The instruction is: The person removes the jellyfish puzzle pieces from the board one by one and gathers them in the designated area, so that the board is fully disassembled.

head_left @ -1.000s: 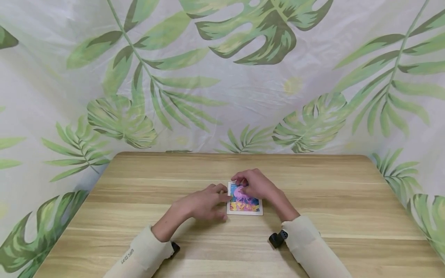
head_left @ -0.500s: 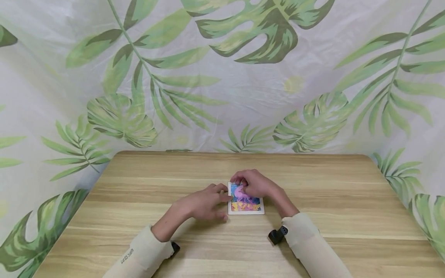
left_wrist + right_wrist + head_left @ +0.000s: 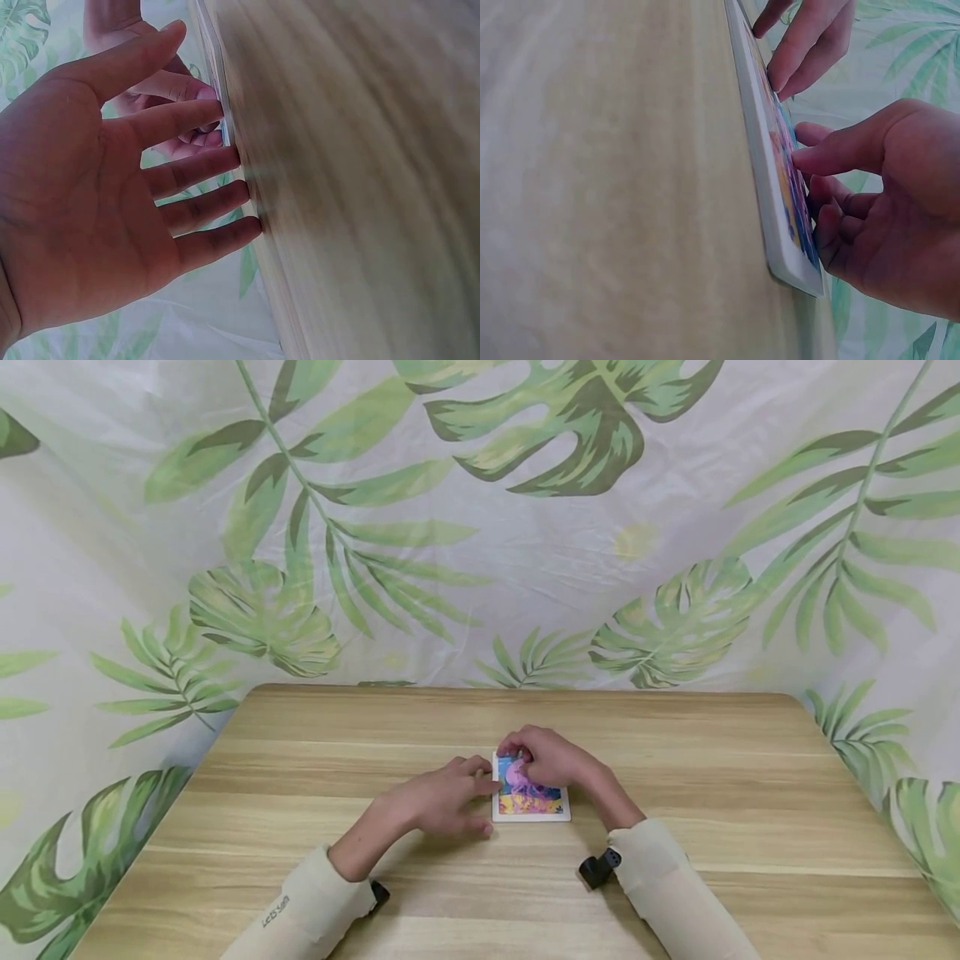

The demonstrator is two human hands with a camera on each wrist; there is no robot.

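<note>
A small square picture board (image 3: 530, 806) with a white frame lies flat on the table, showing a pink jellyfish-like creature over yellow and blue. My left hand (image 3: 446, 797) is at its left side, fingers extended, a fingertip over the frame's edge. The left wrist view shows this palm (image 3: 82, 187) with fingers spread and several fingertips down at the tabletop. Over the upper right of the picture is my right hand (image 3: 555, 758), with thumb and bent fingers on its surface. In the right wrist view the thumb (image 3: 817, 159) touches the picture; I cannot tell whether the fingertips pinch anything.
The wooden table (image 3: 300, 727) reaches back to a hanging cloth (image 3: 540, 568) printed with green leaves. Both arms wear light sleeves (image 3: 667, 877). A small black device (image 3: 600, 870) sits at the right cuff, and another black device (image 3: 378, 896) at the left.
Over the last second the board has shifted very slightly to the right in the head view. Both hands stay almost where they were.
</note>
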